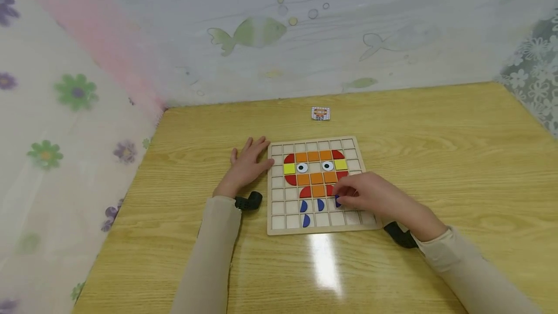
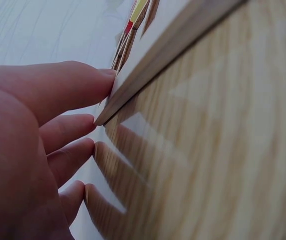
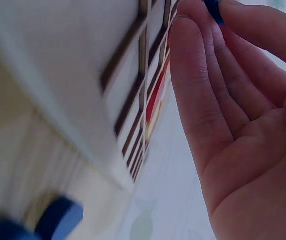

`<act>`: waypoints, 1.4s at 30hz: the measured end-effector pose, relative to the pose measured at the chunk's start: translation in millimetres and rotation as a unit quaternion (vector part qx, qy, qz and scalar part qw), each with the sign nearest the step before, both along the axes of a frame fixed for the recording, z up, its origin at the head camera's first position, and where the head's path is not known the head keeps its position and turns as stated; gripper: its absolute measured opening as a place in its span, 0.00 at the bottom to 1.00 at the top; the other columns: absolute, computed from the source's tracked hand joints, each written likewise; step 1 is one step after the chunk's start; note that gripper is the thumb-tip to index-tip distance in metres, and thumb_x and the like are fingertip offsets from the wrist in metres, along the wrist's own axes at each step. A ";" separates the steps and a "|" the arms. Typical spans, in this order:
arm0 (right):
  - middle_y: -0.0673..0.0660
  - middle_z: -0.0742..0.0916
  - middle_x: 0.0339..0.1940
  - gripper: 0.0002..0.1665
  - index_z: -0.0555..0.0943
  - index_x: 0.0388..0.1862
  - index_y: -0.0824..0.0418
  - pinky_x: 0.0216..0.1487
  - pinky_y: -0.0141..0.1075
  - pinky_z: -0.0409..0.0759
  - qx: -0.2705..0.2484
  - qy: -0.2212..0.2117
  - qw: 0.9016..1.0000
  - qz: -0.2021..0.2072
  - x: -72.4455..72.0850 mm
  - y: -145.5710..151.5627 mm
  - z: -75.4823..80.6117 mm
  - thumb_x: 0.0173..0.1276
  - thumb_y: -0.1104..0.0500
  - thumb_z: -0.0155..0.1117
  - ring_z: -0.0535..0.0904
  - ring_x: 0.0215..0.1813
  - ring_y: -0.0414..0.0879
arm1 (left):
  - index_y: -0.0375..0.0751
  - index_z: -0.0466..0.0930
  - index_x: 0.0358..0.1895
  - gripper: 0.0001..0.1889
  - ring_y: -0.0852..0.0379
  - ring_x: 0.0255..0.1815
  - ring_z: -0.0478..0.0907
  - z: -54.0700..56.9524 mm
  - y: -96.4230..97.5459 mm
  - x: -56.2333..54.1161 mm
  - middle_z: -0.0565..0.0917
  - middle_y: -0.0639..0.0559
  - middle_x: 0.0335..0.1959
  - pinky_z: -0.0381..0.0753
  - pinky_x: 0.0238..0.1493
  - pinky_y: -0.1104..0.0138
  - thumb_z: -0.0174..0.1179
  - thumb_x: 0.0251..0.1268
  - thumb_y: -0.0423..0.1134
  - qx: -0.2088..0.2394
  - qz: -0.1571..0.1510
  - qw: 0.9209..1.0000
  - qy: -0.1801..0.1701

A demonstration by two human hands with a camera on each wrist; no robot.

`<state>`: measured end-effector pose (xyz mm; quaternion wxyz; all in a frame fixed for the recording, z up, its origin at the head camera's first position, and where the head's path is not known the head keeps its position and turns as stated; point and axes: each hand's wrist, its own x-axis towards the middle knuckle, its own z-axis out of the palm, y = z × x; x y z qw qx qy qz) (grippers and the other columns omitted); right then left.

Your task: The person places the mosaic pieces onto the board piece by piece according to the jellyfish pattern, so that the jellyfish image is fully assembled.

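Note:
A wooden grid board (image 1: 322, 230) lies on the table, set with orange, red and yellow pieces and two eye pieces. Blue half-circle tiles sit in its lower cells, among them one blue tile (image 1: 306, 220) in the bottom row. Between thumb and fingers my right hand (image 1: 377, 195) pinches a blue half-circle tile (image 3: 214, 11) over the lower right cells, partly covering them. At the board's upper left edge, my left hand (image 1: 246, 166) rests with fingers spread. Its thumb (image 2: 90, 82) touches the rim; the other fingertips reach the tabletop.
A small picture card (image 1: 320, 113) lies beyond the board. In the right wrist view, blurred blue pieces (image 3: 58, 217) lie on the table beside the board. Painted walls border the wooden table (image 1: 436, 149) at the back and left.

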<state>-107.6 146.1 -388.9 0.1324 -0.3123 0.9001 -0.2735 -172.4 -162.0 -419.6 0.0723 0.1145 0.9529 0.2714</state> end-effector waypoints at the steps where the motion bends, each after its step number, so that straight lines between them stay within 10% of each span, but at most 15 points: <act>1: 0.40 0.81 0.30 0.05 0.81 0.36 0.50 0.36 0.34 0.72 0.002 0.001 1.000 0.003 0.4 -2.7 -0.2 0.60 0.55 0.62 0.73 0.32 0.36 | 0.52 0.55 0.68 0.31 0.53 0.70 0.36 0.5 0.3 -0.3 0.50 0.56 0.70 0.27 0.60 0.46 0.48 0.63 0.54 0.001 0.000 1.000 0.000; 42: 0.40 0.75 0.23 0.03 0.81 0.31 0.50 0.30 0.31 0.69 -0.001 0.007 0.999 0.049 14.4 -32.8 -7.8 0.57 0.57 0.65 0.69 0.26 0.35 | 0.52 0.55 0.68 0.31 0.55 0.70 0.34 2.0 0.2 -0.8 0.50 0.58 0.70 0.25 0.60 0.46 0.49 0.63 0.54 0.006 0.003 1.000 -0.006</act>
